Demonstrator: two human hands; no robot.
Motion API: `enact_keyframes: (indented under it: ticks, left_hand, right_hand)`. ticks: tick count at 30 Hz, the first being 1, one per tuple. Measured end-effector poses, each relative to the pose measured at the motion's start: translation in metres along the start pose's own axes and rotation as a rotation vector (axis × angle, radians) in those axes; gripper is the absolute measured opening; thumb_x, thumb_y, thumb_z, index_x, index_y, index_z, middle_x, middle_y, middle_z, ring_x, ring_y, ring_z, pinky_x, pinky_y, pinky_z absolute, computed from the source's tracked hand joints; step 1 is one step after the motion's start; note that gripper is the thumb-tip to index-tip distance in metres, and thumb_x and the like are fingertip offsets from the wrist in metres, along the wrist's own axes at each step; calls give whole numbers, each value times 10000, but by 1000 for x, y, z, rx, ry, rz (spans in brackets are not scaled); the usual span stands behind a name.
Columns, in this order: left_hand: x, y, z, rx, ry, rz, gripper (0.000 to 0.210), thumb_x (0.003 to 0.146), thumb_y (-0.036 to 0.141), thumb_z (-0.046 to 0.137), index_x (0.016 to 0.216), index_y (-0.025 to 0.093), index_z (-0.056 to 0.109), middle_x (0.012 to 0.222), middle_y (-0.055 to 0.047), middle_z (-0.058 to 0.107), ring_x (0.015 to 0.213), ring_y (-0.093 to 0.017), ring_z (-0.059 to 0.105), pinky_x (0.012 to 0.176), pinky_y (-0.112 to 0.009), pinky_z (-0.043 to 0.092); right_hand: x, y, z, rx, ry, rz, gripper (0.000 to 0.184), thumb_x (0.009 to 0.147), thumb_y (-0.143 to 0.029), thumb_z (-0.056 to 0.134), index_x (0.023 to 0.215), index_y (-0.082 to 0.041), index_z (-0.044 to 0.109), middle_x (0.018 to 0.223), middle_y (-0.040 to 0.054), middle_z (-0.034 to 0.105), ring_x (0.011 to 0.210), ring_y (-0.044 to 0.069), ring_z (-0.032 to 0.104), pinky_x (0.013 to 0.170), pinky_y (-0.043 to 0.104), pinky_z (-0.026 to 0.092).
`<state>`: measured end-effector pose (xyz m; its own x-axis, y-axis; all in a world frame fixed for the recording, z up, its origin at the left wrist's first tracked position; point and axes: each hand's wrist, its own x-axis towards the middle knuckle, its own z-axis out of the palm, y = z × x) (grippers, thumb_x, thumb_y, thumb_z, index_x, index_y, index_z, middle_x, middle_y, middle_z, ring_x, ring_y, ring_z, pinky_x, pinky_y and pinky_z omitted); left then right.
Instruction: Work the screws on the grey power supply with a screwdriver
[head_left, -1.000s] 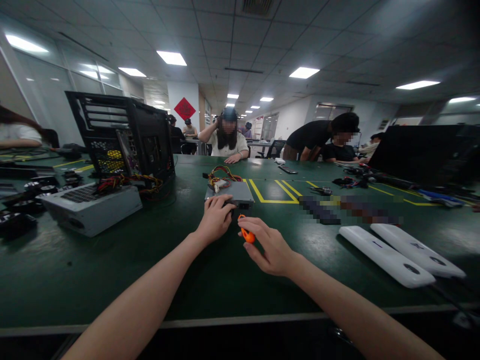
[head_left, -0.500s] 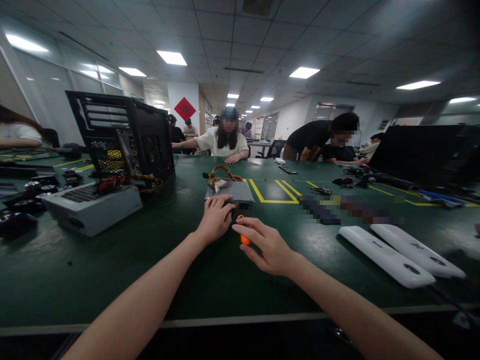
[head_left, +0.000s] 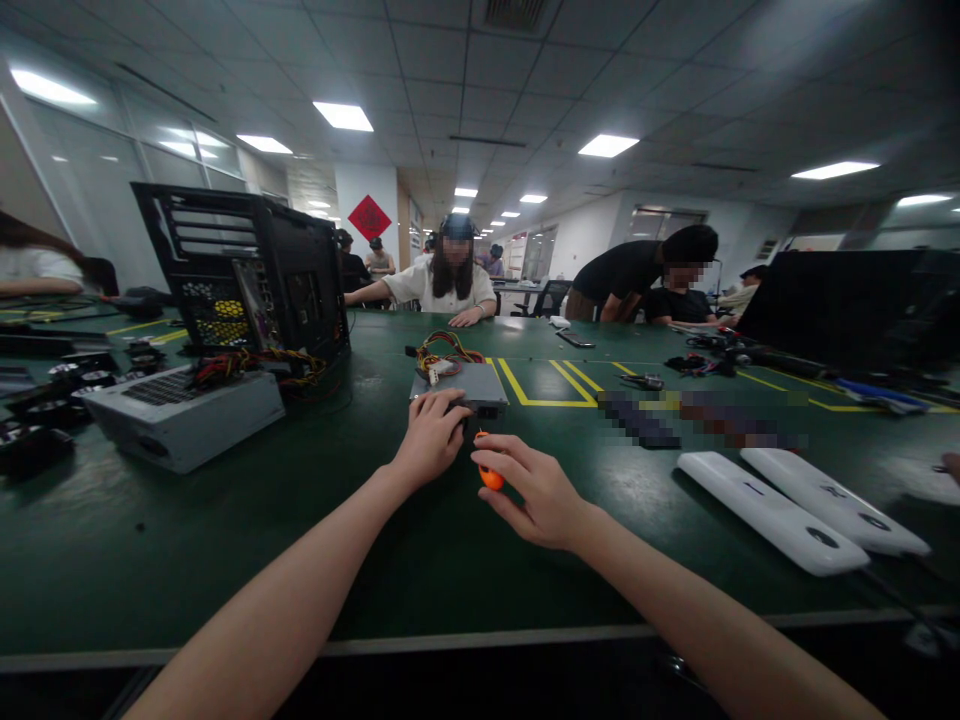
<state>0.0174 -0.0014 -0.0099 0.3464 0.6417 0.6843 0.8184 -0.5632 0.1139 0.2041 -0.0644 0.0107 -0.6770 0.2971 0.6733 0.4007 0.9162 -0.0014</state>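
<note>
The left hand [head_left: 430, 438] lies on the power supply [head_left: 485, 384], clamped or not one cannot tell; just in front of it, the right hand [head_left: 538, 492] pinches the orange tool [head_left: 491, 479], best held straight

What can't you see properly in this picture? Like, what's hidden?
All in the head view:
- Grey box: part of its near side is behind the left hand.
- Orange tool: partly covered by the right hand; its tip is too small to tell whether it touches the box.
- Dark slab: pixelated, so its details are lost.
- Person at far left: cut off by the picture's edge.
</note>
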Motion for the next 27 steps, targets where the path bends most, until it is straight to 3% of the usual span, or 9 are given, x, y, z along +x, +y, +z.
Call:
enact_keyframes:
  ticks: [5, 10, 16, 22, 27]
  left_hand:
    - [0, 0, 1, 24, 14, -1, 278, 792, 164, 456, 1026, 240, 586, 1257, -53, 481, 1159, -219, 402, 995, -419, 256]
    - [-1, 0, 0, 26, -2, 10, 280, 803, 168, 441, 1034, 241, 581, 1263, -51, 477, 1159, -215, 402, 990, -419, 262]
    - [0, 0, 0, 31, 3, 6, 277, 800, 174, 451, 1035, 241, 582, 1274, -51, 470, 1165, -218, 398, 990, -420, 263]
    - [0, -1, 1, 31, -4, 1, 278, 802, 176, 448, 1032, 244, 588, 1267, -48, 476, 1163, -217, 400, 993, -423, 260]
    - [0, -1, 1, 46, -3, 5, 281, 800, 178, 451, 1040, 245, 583, 1275, -47, 470, 1173, -215, 395, 996, -416, 259]
  right_hand:
    - [-3, 4, 3, 61, 74, 23, 275, 848, -291, 486, 1081, -165, 414, 1074, 135, 554, 1004, 212, 552, 807, 343, 492]
    - [-1, 0, -2, 35, -13, -4, 329, 881, -254, 401, 1197, -163, 395, 1167, 140, 499, 1074, 213, 511, 855, 360, 469]
    - [-2, 2, 3, 17, 75, 39, 270, 835, -338, 518, 1028, -171, 429, 1043, 130, 573, 948, 214, 582, 765, 344, 504]
    - [-1, -1, -2, 33, -34, -2, 353, 865, -279, 434, 1197, -163, 397, 1153, 137, 500, 1021, 208, 535, 813, 340, 484]
    - [-2, 3, 2, 19, 35, 10, 265, 849, -302, 493, 1073, -170, 446, 1082, 126, 547, 970, 208, 564, 779, 332, 493]
